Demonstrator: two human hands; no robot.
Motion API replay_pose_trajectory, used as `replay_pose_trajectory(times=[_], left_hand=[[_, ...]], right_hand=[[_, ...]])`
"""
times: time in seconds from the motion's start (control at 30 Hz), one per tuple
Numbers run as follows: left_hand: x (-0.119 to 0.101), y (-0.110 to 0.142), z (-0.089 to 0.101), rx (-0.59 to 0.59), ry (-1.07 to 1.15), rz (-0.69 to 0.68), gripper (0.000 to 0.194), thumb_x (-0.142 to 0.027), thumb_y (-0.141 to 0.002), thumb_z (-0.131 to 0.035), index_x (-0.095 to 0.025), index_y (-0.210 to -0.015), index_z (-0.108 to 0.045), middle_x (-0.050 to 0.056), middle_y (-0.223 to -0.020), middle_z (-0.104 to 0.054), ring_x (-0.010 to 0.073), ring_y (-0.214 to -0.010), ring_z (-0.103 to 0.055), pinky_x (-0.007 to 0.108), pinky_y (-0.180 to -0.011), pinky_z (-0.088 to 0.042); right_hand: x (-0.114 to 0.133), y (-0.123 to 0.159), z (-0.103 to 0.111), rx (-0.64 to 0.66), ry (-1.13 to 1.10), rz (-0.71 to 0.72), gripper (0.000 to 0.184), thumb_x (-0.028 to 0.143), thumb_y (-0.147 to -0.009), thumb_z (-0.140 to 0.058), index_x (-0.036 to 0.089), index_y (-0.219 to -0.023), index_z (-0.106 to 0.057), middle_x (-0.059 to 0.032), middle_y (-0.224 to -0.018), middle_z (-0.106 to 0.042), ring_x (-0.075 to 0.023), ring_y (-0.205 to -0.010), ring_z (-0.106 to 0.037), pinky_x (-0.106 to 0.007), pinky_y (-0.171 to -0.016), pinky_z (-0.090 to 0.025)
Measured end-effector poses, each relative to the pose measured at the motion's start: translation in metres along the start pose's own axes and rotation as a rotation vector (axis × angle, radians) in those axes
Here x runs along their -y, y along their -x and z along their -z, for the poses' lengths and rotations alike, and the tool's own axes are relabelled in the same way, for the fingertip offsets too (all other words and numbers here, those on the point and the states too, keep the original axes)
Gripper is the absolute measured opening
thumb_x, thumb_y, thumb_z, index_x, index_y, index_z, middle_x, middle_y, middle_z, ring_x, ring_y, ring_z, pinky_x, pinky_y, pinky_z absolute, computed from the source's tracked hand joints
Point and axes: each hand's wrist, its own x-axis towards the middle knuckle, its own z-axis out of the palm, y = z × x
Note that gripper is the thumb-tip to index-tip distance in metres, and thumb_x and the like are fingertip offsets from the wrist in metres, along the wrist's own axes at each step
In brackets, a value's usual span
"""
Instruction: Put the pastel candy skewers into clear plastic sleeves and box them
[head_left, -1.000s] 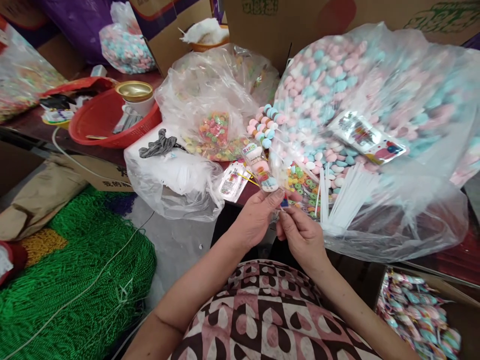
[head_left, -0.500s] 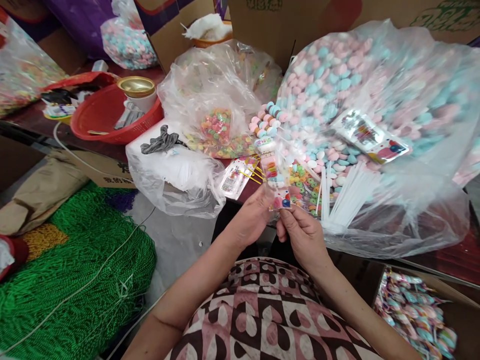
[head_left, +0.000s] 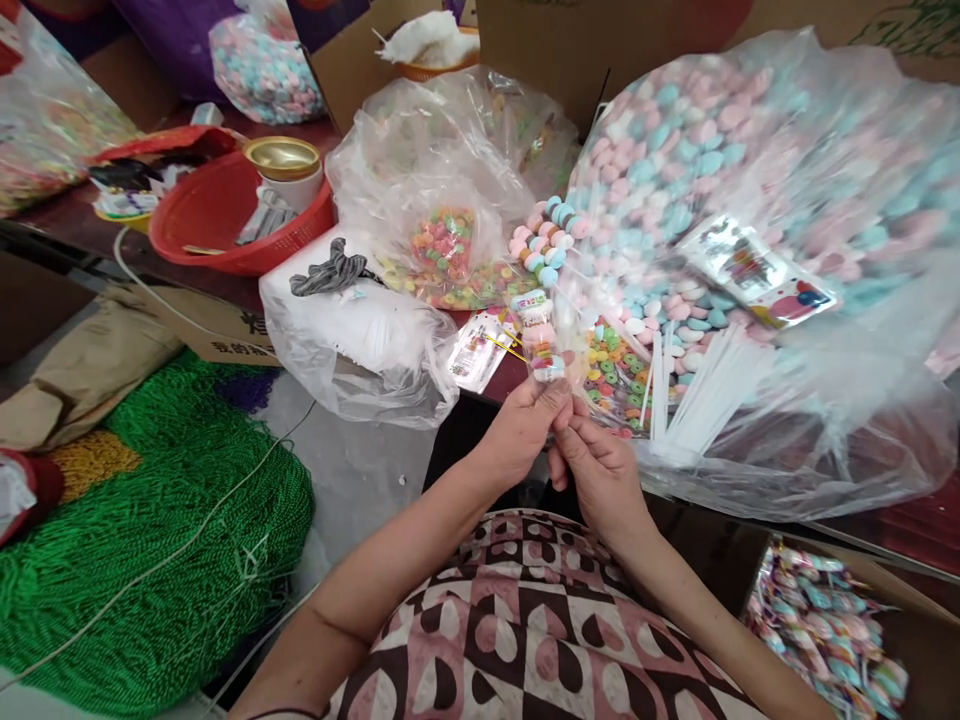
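Observation:
Upright at the table's front edge is a wrapped candy skewer (head_left: 540, 335), its pink, white and coloured sweets showing through a printed clear wrapper. My left hand (head_left: 525, 425) is closed around its lower end. My right hand (head_left: 604, 465) pinches the gathered wrapper bottom just below, against the left fingertips; the stick itself is hidden by the fingers. Beyond the wrapped one lie several unwrapped candy skewers (head_left: 547, 240). Left of my hands are flat printed wrappers (head_left: 480, 350) with yellow twist ties (head_left: 508, 346) on them.
White sticks (head_left: 701, 390) and ring candies (head_left: 619, 365) lie to the right, before a big bag of pastel candies (head_left: 675, 150). Leftward are a red basket (head_left: 202, 240) and a white plastic-covered bundle (head_left: 360, 345). A box of finished candies (head_left: 825, 620) stands low right; green cord (head_left: 187, 530) lies low left.
My hands have come together at the wrapper's lower end, which was spread flat and is now gathered between the fingers. The view has shifted slightly.

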Motion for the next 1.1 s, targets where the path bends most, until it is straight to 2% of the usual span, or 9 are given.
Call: replay_pose_trajectory(times=[0.2, 0.27, 0.37, 0.47, 0.53, 0.63, 0.77, 0.87, 1.1], left_hand=[[-0.007, 0.005, 0.001, 0.043, -0.014, -0.037, 0.037, -0.053, -0.084, -0.064, -0.016, -0.089, -0.062, -0.004, -0.061, -0.052, 0.0108, -0.058, -0.056, 0.025, -0.062, -0.047], [-0.011, 0.009, -0.002, 0.091, 0.023, -0.03, 0.036, -0.051, -0.083, -0.066, -0.016, -0.08, -0.059, -0.005, -0.056, -0.049, 0.0113, -0.062, -0.057, 0.027, -0.071, -0.047], [-0.008, 0.014, -0.011, 0.376, 0.175, 0.135, 0.038, -0.052, -0.08, -0.069, -0.017, -0.076, -0.055, -0.008, -0.05, -0.041, 0.0117, -0.054, -0.055, 0.032, -0.075, -0.048], [0.001, 0.018, -0.018, 0.689, 0.338, 0.318, 0.041, -0.057, -0.079, -0.068, -0.019, -0.077, -0.053, -0.01, -0.048, -0.037, 0.0113, -0.045, -0.05, 0.034, -0.069, -0.05], [0.004, 0.02, -0.019, 0.743, 0.341, 0.357, 0.043, -0.06, -0.078, -0.067, -0.02, -0.079, -0.053, -0.01, -0.049, -0.035, 0.011, -0.043, -0.047, 0.034, -0.066, -0.05], [-0.002, 0.021, -0.013, 0.594, 0.09, 0.218, 0.044, -0.062, -0.082, -0.061, -0.02, -0.07, -0.05, -0.008, -0.051, -0.036, 0.0114, -0.046, -0.047, 0.036, -0.072, -0.05], [-0.008, 0.018, -0.003, 0.1, -0.56, -0.113, 0.023, -0.044, -0.085, -0.063, -0.022, -0.08, -0.058, -0.002, -0.061, -0.05, 0.0174, -0.063, -0.056, 0.031, -0.075, -0.045], [-0.005, 0.015, 0.003, -0.09, -0.795, -0.266, 0.012, -0.032, -0.087, -0.06, -0.022, -0.093, -0.063, 0.001, -0.07, -0.057, 0.0209, -0.075, -0.061, 0.028, -0.073, -0.043], [-0.019, 0.01, 0.037, -0.167, -0.163, -0.237, 0.032, -0.05, -0.089, -0.058, -0.02, -0.076, -0.055, -0.01, -0.047, -0.036, 0.0069, -0.043, -0.036, 0.023, -0.062, -0.044]], right_hand=[[0.041, -0.005, 0.036, 0.251, 0.308, -0.029, 0.039, 0.053, -0.085, -0.065, 0.019, -0.066, -0.068, -0.0018, -0.06, -0.067, -0.0124, -0.053, -0.06, -0.024, -0.055, -0.05], [0.052, -0.008, 0.052, 0.103, 0.288, 0.027, 0.031, 0.049, -0.085, -0.066, 0.021, -0.075, -0.074, -0.0027, -0.066, -0.07, -0.0145, -0.06, -0.063, -0.026, -0.062, -0.053], [0.054, -0.012, 0.062, -0.02, 0.047, 0.042, 0.033, 0.048, -0.08, -0.071, 0.027, -0.104, -0.074, -0.005, -0.093, -0.075, -0.0183, -0.08, -0.069, -0.029, -0.068, -0.055], [0.048, -0.015, 0.054, 0.167, -0.133, -0.078, 0.062, 0.063, -0.069, -0.072, 0.028, -0.12, -0.069, -0.0106, -0.111, -0.073, -0.0253, -0.093, -0.071, -0.033, -0.066, -0.057], [0.046, -0.016, 0.046, 0.206, -0.144, -0.128, 0.07, 0.069, -0.066, -0.07, 0.028, -0.122, -0.066, -0.0128, -0.107, -0.074, -0.0278, -0.088, -0.072, -0.036, -0.064, -0.057], [0.046, -0.021, 0.036, 0.086, -0.054, -0.038, 0.054, 0.061, -0.072, -0.071, 0.03, -0.117, -0.065, -0.0107, -0.099, -0.075, -0.0276, -0.086, -0.073, -0.04, -0.068, -0.058], [0.041, -0.028, 0.025, -0.11, 0.024, 0.226, 0.034, 0.04, -0.075, -0.076, 0.026, -0.104, -0.063, -0.0059, -0.092, -0.075, -0.0264, -0.09, -0.071, -0.044, -0.077, -0.058], [0.039, -0.032, 0.017, -0.21, 0.122, 0.306, 0.032, 0.034, -0.076, -0.077, 0.025, -0.103, -0.065, -0.0066, -0.104, -0.073, -0.0253, -0.098, -0.069, -0.043, -0.084, -0.057], [0.043, -0.078, 0.008, -0.001, 0.571, 0.29, 0.032, 0.041, -0.089, -0.06, 0.024, -0.115, -0.067, -0.0053, -0.1, -0.075, -0.0212, -0.082, -0.07, -0.036, -0.074, -0.054]])
